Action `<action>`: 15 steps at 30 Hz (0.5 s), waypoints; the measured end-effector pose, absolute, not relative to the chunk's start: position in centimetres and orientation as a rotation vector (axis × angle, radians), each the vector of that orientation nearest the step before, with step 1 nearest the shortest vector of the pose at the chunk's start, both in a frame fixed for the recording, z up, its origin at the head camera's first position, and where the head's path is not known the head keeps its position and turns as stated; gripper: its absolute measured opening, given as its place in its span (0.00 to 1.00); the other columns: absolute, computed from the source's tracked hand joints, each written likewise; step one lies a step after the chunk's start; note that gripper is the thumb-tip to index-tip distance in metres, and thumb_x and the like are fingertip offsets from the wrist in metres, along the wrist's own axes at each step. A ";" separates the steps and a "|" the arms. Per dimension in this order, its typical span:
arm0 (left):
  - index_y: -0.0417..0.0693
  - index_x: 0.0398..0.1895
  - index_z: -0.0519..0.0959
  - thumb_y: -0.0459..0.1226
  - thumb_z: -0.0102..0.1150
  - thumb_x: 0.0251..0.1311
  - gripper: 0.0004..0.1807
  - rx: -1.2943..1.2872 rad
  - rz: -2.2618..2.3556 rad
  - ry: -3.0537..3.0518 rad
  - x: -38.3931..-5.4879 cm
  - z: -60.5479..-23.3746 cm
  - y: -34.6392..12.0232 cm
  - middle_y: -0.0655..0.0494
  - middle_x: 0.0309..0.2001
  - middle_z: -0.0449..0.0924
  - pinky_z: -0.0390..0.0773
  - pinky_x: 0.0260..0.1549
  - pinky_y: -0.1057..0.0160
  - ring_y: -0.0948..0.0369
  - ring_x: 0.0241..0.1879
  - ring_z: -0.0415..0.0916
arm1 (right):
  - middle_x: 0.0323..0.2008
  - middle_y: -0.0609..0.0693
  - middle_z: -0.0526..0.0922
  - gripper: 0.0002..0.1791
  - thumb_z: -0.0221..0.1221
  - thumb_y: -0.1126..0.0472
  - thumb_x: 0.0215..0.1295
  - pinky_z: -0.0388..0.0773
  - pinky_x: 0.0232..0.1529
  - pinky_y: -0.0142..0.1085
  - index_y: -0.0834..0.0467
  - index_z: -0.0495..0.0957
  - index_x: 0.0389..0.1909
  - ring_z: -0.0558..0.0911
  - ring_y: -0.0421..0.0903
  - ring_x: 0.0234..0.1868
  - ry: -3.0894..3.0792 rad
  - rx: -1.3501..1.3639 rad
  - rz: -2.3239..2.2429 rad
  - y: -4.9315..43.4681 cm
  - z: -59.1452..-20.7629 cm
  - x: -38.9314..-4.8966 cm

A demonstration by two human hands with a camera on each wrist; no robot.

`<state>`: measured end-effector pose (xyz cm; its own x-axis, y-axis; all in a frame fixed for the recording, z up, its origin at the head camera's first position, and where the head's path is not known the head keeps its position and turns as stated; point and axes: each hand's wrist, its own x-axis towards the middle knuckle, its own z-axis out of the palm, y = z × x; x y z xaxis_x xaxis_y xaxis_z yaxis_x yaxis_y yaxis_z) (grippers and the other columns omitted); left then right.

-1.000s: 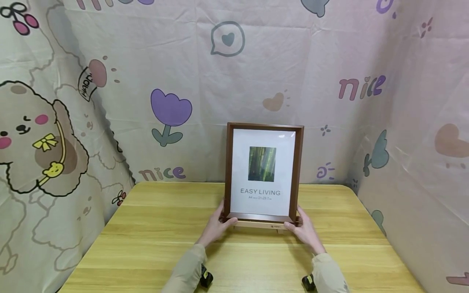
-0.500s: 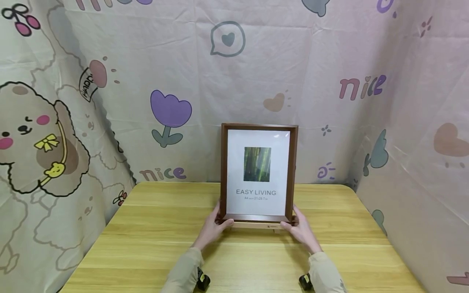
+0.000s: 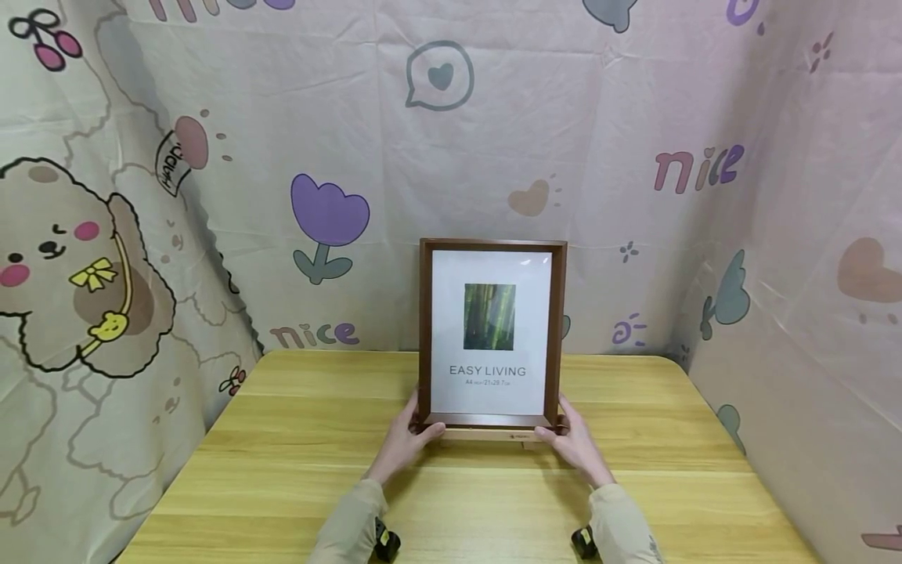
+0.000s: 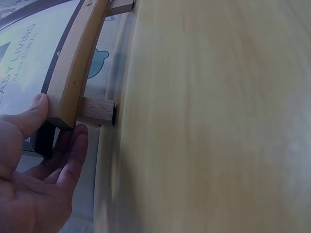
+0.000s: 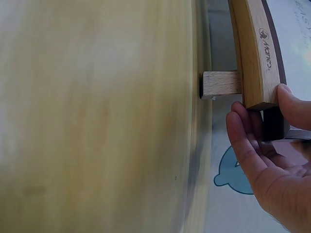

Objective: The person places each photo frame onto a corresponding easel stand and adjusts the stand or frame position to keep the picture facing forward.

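A brown picture frame [image 3: 491, 395] stands upright, tilted slightly back, on the light wooden ledge [image 3: 479, 435] of a small easel. Its white insert reads "EASY LIVING" around a green forest picture. My left hand [image 3: 402, 446] grips the lower left corner, thumb in front and fingers curled behind the ledge end. Opposite it, my right hand [image 3: 578, 446] holds the lower right corner in the same way. Short easel feet, one foot [image 4: 97, 110] in the left wrist view and another foot [image 5: 221, 83] in the right, jut below the ledge. Most of the easel is hidden behind the frame.
The wood-grain table [image 3: 451, 509] spreads around both hands. A printed cloth [image 3: 437, 157] hangs behind it and along both sides, close to the table's back edge. Black wrist devices sit at the sleeves, such as the left device [image 3: 386, 542].
The picture frame and easel have shifted a little to the left on the table, both hands moving along with them. The grip looks the same.
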<state>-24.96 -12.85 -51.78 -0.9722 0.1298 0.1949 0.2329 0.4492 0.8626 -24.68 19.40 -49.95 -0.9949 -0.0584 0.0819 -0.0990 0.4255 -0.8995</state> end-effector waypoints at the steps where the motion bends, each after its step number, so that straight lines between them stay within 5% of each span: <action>1: 0.45 0.82 0.43 0.47 0.66 0.64 0.53 -0.316 -1.569 -2.589 -24.9 -51.8 -12.9 0.27 0.71 0.64 0.72 0.65 0.39 0.35 0.63 0.74 | 0.58 0.79 0.75 0.50 0.66 0.67 0.62 0.82 0.57 0.55 0.66 0.47 0.79 0.82 0.69 0.55 -2.621 0.141 1.656 19.4 -50.0 -24.7; 7: 0.42 0.81 0.44 0.48 0.66 0.63 0.53 -0.311 -1.561 -2.593 -24.8 -51.7 -13.1 0.27 0.73 0.61 0.72 0.65 0.38 0.35 0.64 0.73 | 0.57 0.77 0.77 0.49 0.66 0.67 0.62 0.83 0.56 0.54 0.63 0.48 0.79 0.83 0.66 0.53 -2.614 0.114 1.671 19.1 -50.1 -24.8; 15: 0.45 0.82 0.42 0.47 0.65 0.65 0.52 -0.366 -1.554 -2.559 -24.7 -51.7 -13.2 0.25 0.65 0.71 0.76 0.62 0.39 0.36 0.59 0.77 | 0.58 0.78 0.76 0.50 0.66 0.67 0.62 0.82 0.56 0.55 0.63 0.47 0.79 0.83 0.67 0.53 -2.622 0.119 1.666 18.9 -50.1 -24.9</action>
